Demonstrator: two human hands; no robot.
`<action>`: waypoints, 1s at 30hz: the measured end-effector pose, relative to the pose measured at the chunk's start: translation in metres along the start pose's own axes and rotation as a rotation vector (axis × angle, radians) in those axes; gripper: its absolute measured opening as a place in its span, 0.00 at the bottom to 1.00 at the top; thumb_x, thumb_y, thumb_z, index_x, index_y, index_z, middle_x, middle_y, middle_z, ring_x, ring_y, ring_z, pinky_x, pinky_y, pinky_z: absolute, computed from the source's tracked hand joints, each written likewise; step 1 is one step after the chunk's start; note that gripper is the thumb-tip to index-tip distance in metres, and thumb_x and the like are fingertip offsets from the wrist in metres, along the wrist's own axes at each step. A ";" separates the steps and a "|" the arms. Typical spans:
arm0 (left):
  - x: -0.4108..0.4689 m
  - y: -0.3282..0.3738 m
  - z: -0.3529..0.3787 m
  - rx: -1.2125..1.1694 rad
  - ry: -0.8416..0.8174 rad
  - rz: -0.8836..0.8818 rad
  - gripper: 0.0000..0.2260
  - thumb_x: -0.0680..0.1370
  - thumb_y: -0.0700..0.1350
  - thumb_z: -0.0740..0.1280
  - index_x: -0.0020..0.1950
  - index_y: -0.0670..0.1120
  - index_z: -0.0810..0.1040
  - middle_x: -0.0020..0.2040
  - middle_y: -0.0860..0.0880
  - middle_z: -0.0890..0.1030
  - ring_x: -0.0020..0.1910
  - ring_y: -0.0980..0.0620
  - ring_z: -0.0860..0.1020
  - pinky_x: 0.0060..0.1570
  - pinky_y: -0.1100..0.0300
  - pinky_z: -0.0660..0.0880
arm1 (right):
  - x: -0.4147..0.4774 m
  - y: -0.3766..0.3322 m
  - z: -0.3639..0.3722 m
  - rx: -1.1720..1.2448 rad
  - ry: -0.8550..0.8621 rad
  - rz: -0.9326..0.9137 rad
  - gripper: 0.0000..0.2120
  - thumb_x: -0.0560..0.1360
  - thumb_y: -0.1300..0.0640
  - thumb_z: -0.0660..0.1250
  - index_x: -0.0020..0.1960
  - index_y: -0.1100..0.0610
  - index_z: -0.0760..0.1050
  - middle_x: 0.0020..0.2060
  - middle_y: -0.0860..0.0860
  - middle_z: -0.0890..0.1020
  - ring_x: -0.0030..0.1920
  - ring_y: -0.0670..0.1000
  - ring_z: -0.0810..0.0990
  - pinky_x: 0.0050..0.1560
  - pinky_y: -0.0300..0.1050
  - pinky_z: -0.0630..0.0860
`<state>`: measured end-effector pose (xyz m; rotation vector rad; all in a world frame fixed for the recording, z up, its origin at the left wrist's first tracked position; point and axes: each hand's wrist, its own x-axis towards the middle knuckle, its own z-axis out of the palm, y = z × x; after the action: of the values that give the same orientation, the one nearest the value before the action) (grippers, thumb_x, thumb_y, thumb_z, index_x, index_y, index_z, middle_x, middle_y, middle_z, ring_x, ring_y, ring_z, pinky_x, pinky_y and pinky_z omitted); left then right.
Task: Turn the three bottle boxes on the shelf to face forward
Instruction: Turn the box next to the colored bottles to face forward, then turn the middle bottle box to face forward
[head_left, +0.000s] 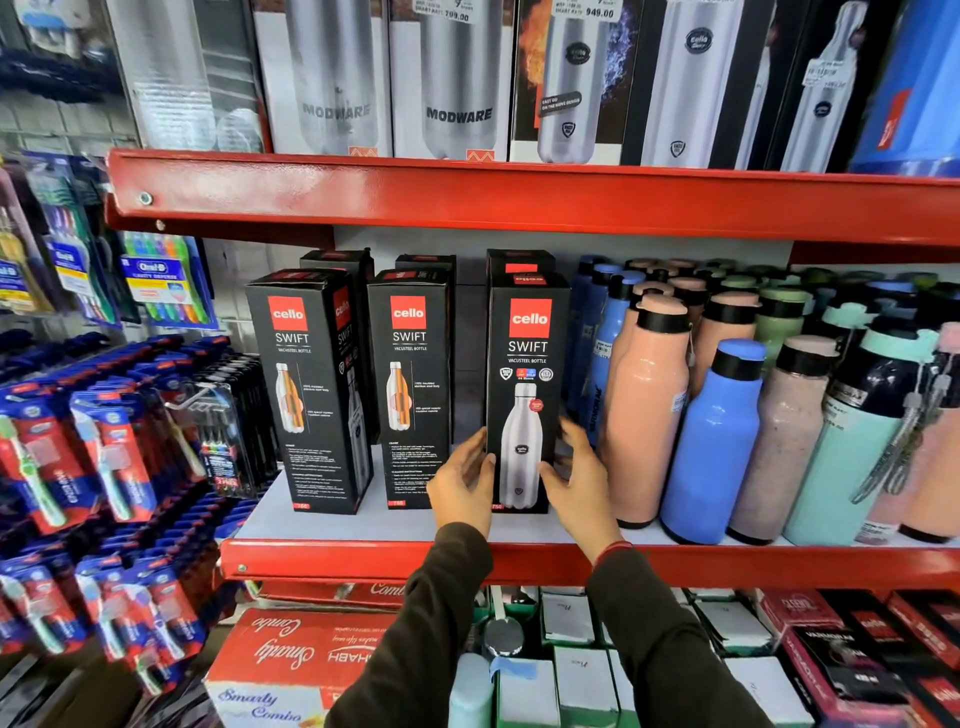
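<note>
Hands (left (464, 483), right (577, 480)) flanking right box (525, 395) edges, gap beside middle box (413, 384)

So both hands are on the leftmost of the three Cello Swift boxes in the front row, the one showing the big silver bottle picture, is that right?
Not quite. In the head view the left hand and right hand are at the sides of the rightmost box of the front three, not the leftmost. It does show the big silver bottle picture.

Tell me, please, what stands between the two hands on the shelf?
In the head view, the right-hand black bottle box stands upright between the left hand and right hand, both at its lower sides.
</note>
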<state>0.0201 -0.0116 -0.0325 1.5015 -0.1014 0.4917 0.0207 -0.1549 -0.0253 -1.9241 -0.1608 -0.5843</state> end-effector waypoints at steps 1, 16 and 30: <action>-0.001 0.001 -0.001 0.012 0.000 -0.001 0.17 0.77 0.34 0.67 0.66 0.43 0.77 0.58 0.50 0.81 0.57 0.57 0.79 0.54 0.79 0.72 | -0.002 0.000 0.001 -0.009 0.049 -0.001 0.28 0.74 0.68 0.69 0.71 0.53 0.68 0.63 0.47 0.76 0.63 0.46 0.75 0.65 0.44 0.73; -0.006 0.027 -0.049 0.208 0.257 0.378 0.18 0.80 0.39 0.63 0.70 0.47 0.71 0.64 0.48 0.74 0.63 0.52 0.74 0.66 0.63 0.68 | -0.039 -0.053 0.043 0.168 0.178 -0.124 0.09 0.76 0.60 0.70 0.56 0.52 0.81 0.52 0.47 0.83 0.49 0.43 0.81 0.45 0.33 0.77; 0.040 0.002 -0.106 0.306 0.053 0.031 0.18 0.83 0.43 0.57 0.73 0.43 0.69 0.68 0.43 0.77 0.66 0.48 0.75 0.61 0.67 0.67 | -0.017 -0.057 0.121 0.053 -0.085 0.120 0.22 0.82 0.62 0.58 0.76 0.56 0.63 0.69 0.55 0.74 0.69 0.51 0.72 0.68 0.39 0.66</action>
<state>0.0308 0.1016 -0.0254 1.7859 -0.0077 0.5914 0.0238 -0.0198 -0.0240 -1.8939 -0.1126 -0.4149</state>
